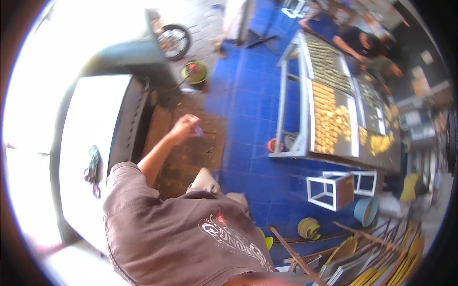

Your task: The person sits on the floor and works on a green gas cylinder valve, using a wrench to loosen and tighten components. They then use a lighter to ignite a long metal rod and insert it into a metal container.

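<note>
My left arm reaches forward from a brown sleeve, and my left hand (186, 127) is above a brown floor area beside the white-topped cabinet (98, 119). Its fingers are curled, and a small purple thing (198, 130) shows at them, too blurred to name. A dark crumpled cloth (93, 164) lies on the cabinet's white top, to the left of that arm. My right hand does not show. The brown shirt (162, 233) on my body, with a print, covers the lower middle of the view.
To the right stands a table (305, 143) with trays of yellow and greenish pieces (325, 119); people (355, 45) work behind it. White-framed stools (336, 190), a blue tub (366, 211) and stacked poles (372, 252) are nearer. A wheel (174, 42) and a yellowish bucket (194, 74) stand ahead.
</note>
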The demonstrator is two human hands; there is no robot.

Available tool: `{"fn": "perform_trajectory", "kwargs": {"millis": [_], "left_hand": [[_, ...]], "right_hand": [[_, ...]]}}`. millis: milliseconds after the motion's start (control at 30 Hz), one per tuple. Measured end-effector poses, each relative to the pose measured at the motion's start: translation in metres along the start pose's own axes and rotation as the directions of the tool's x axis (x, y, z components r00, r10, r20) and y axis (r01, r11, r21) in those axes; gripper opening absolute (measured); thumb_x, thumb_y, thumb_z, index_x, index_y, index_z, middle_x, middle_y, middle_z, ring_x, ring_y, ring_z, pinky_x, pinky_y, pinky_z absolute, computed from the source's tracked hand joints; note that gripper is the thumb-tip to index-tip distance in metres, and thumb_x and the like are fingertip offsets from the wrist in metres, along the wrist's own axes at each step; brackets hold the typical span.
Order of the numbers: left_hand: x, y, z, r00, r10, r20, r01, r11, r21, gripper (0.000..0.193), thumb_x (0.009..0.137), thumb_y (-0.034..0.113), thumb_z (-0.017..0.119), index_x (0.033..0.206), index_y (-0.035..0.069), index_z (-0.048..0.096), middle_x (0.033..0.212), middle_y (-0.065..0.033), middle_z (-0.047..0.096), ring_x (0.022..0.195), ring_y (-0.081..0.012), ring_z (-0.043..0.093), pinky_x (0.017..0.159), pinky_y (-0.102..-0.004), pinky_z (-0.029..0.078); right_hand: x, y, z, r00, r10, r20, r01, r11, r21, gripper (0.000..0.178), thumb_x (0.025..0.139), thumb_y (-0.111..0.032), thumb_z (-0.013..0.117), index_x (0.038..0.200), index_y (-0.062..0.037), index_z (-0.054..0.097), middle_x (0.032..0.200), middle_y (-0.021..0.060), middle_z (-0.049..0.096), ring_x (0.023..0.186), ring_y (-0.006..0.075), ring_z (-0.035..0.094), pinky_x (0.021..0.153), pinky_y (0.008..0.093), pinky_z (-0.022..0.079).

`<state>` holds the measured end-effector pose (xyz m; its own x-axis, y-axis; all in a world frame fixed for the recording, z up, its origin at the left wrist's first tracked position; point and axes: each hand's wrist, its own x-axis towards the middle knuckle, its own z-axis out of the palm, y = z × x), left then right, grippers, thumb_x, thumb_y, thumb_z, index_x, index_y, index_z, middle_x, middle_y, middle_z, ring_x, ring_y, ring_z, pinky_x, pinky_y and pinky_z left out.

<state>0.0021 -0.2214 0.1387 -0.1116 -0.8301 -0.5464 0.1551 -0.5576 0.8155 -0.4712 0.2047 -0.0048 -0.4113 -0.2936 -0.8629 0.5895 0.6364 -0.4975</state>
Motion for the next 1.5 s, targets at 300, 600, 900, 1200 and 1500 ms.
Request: {"fn": "perform_trajectory", "kwargs": {"millis": [300,600,900,1200,1500], "left_hand": [[-0.109,-0.062,-0.202,0.797,-0.012,-0.603,-0.137,0.97,-0.201,0.021,0.103,0.018,0.051,0.12,0.007,0.053,0.08,-0.0012,0.054,0.062,-0.0113,0.053,0.054,-0.0269,0.049],[-0.111,-0.123,-0.233,0.656,-0.282,-0.7,0.169,0.959,-0.228,0.027,0.101,0.029,0.055,0.086,0.008,0.058,0.066,-0.0006,0.053,0.051,-0.0111,0.051,0.045,-0.0274,0.047],[0.002,-0.134,-0.212,0.517,-0.671,-0.531,0.531,0.738,-0.416,0.037,0.102,0.041,0.053,0.084,0.009,0.055,0.061,0.0022,0.046,0.045,-0.0078,0.039,0.039,-0.0256,0.031],[0.163,-0.142,-0.232,0.568,-0.622,-0.54,0.6,0.761,-0.246,0.045,0.1,0.047,0.052,0.077,0.008,0.056,0.059,0.0016,0.047,0.047,-0.0095,0.044,0.041,-0.0282,0.036],[0.185,-0.192,-0.241,0.312,-0.81,-0.497,0.645,0.564,-0.515,0.041,0.1,0.037,0.048,0.074,0.006,0.055,0.056,-0.002,0.047,0.044,-0.0143,0.045,0.039,-0.0314,0.037]], "right_hand": [[0.08,-0.009,0.09,0.726,-0.397,0.561,0.666,0.207,-0.716,0.028,0.092,-0.019,0.057,0.12,-0.0152,0.053,0.086,0.0078,0.06,0.076,0.0251,0.06,0.076,0.0393,0.049],[0.212,-0.124,0.342,0.941,0.337,0.028,-0.339,0.938,0.072,0.036,0.094,-0.029,0.064,0.069,-0.02,0.04,0.056,-0.0031,0.037,0.042,0.0126,0.031,0.044,0.0287,0.031],[0.314,-0.214,0.605,0.965,0.227,0.134,-0.153,0.896,-0.417,0.027,0.089,-0.03,0.074,0.074,-0.0241,0.052,0.055,-0.0094,0.039,0.043,0.0068,0.032,0.041,0.0256,0.027],[0.356,-0.24,0.815,0.954,0.031,0.297,0.203,0.665,-0.719,0.026,0.085,-0.03,0.076,0.095,-0.0117,0.062,0.069,-0.0035,0.05,0.054,0.009,0.042,0.046,0.0277,0.03],[0.425,-0.216,0.965,0.895,0.129,0.428,0.335,0.441,-0.833,0.061,0.084,-0.031,0.075,0.132,0.0013,0.056,0.107,0.0119,0.066,0.08,0.0168,0.057,0.06,0.0306,0.041]]}}
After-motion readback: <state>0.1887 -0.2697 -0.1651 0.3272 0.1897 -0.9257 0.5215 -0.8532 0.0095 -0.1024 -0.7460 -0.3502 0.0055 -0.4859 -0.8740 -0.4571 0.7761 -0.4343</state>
